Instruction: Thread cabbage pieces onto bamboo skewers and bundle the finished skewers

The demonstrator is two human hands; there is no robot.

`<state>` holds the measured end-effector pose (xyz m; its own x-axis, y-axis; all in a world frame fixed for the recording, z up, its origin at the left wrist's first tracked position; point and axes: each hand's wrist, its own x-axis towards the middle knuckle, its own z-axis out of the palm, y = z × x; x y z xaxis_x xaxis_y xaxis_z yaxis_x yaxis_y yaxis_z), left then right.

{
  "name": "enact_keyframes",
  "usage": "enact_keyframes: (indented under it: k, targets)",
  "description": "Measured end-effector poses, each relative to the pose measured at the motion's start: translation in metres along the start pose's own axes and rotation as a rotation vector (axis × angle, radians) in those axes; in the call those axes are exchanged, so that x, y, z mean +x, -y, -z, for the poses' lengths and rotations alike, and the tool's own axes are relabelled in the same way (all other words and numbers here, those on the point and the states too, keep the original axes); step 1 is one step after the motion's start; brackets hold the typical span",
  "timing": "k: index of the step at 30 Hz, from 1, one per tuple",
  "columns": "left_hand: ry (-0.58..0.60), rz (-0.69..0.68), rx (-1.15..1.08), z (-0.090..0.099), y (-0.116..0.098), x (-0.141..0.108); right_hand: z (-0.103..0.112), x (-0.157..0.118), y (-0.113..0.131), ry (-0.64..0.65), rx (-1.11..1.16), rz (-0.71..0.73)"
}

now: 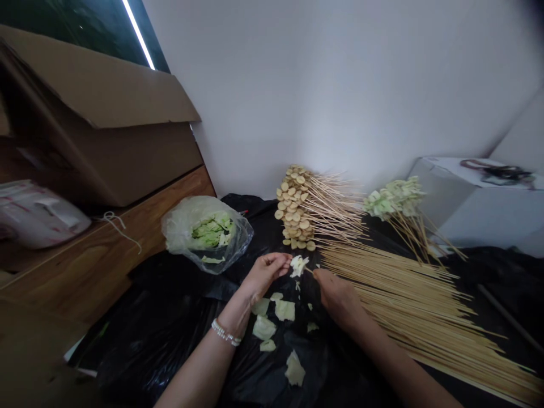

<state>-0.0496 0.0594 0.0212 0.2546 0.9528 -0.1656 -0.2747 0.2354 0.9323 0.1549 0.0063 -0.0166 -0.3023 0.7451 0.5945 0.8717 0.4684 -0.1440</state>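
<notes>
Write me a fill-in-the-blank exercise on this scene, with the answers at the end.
1. The pearl bracelet is on the person's ____ wrist.
2. The right hand holds one wooden ____, its tip at the cabbage piece touched by the left hand.
3. Loose cabbage pieces lie on a ____ plastic sheet.
4. Bare wooden sticks lie in a pile to the ____ of the hands.

Answers: left; skewer; black; right.
</notes>
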Motion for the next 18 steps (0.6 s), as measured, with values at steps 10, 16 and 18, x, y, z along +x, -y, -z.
enact_keyframes:
  k: [10,16,18]
  targets:
    - [-0.242,-0.366,1.003,0.035,-0.01,0.008,0.005,0.001,-0.009,-0.02,-0.05,-0.008]
    - [-0.274,-0.346,1.526,0.032,-0.002,0.002,0.007,0.002,-0.005,-0.026,-0.031,-0.019]
    - [-0.256,-0.311,1.563,0.032,0.0,0.002,0.007,0.002,-0.003,-0.027,-0.021,-0.011]
